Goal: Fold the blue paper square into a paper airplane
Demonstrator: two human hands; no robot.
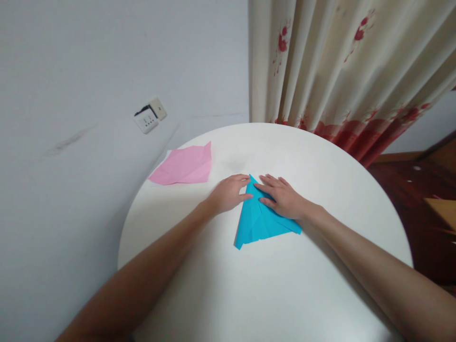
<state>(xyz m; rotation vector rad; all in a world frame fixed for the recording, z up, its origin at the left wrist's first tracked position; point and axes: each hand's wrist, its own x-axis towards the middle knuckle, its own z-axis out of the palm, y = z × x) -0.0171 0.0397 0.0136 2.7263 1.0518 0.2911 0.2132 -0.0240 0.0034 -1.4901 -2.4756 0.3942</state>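
A sheet of blue paper [261, 221], folded into a rough triangle, lies on the white round table with its narrow tip pointing away from me. My left hand [231, 192] rests at the paper's upper left edge, thumb on the paper and fingers stretched toward the tip. On the right side of the paper my right hand [281, 195] lies flat with its fingers spread, covering part of the right edge. Crease lines show on the blue surface. Its wide lower edge is uneven, and both lower corners stick out.
Pink paper [185, 165], creased, with a white sheet partly showing under it, lies at the table's far left. The white table [221, 289] stands near a wall with a socket [146, 119]. A patterned curtain [320, 61] hangs behind its far right edge.
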